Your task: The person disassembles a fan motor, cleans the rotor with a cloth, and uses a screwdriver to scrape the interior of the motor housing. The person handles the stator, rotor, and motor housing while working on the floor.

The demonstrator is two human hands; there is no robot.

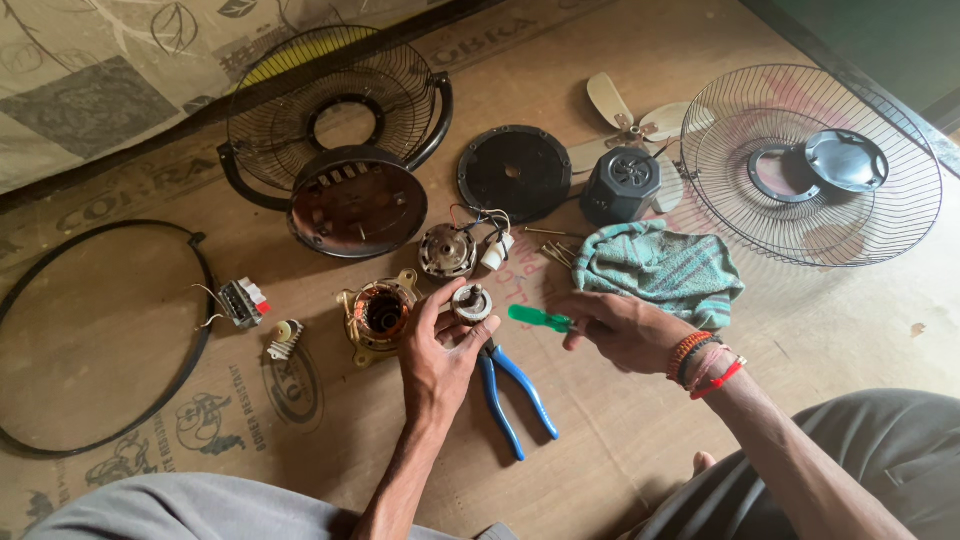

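Small round metal motor part (471,302), that's the piece in play, pinched between the thumb and fingertips of the left hand (437,358) and held just above the cardboard floor (620,420). The left hand's fingers curl up around it from below, thumb on the near left side. Right hand (620,330) sits just to the right, fingers closed on a green-handled screwdriver (538,318), with the green handle pointing left toward the metal part and almost reaching it; its tip is hidden inside the fist. Red and black bands ring the right wrist.

Directly under the left hand's fingers lie blue-handled pliers (513,392), handles trailing down toward the person. Just left of the left hand sits the copper-wound stator (379,314), and above the held part rests a round motor piece (446,250) with coloured wires and a white connector. Just beyond the right hand lies a crumpled teal striped cloth (660,270), a few long screws beside its left edge.

Farther from the hands: a dark motor housing with rear grille (350,190), a black round cover plate (514,172), a dark motor cap (622,184) on cream fan blades, a front wire grille (810,165) far right. Far left of the left hand, a switch block (245,302) and a black guard ring (100,340)
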